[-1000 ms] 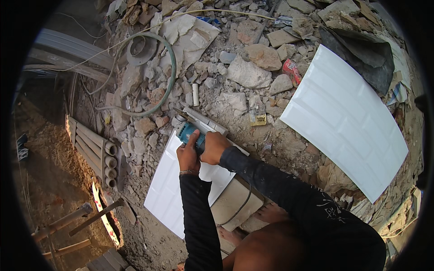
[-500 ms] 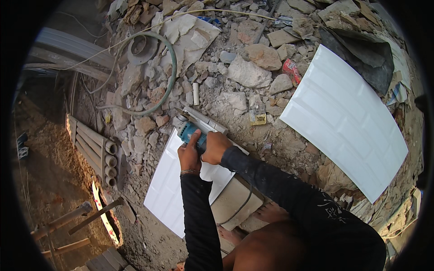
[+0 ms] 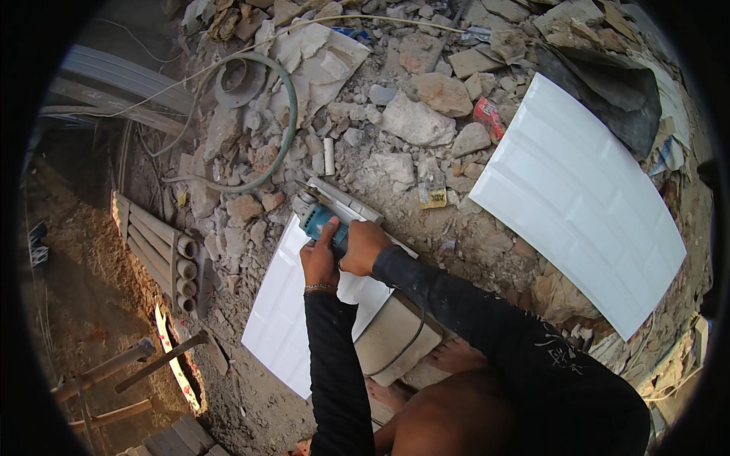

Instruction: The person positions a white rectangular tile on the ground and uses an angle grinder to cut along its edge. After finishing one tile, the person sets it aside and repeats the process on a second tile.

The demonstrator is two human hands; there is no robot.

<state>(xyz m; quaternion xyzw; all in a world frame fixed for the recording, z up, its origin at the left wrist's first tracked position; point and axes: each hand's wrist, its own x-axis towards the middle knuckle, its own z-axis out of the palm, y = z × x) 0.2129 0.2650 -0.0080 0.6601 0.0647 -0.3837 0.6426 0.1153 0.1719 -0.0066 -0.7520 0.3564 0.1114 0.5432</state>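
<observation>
Both my hands are wrapped round a teal angle grinder (image 3: 314, 218). My left hand (image 3: 319, 262) grips its left side, thumb along the body. My right hand (image 3: 364, 247) closes round the rear of the body from the right. The grinder's disc (image 3: 309, 189) sits at the upper end of a white brick-patterned tile (image 3: 281, 327), close to its far edge. Beneath the tile's right part lies a beige slab (image 3: 399, 338), with the dark power cord (image 3: 408, 343) trailing across it. Whether the disc touches the tile cannot be made out.
A second white brick-patterned tile (image 3: 582, 205) lies to the right on rubble. Broken stones (image 3: 418, 121) cover the ground ahead. A green hose (image 3: 293, 114) loops at the far left, near a stack of grey pipes (image 3: 156, 247). My bare feet (image 3: 456, 356) are close behind the slab.
Hardly anything differs. The grinder and both hands hold nearly the same place over the tile, with at most a very slight shift.
</observation>
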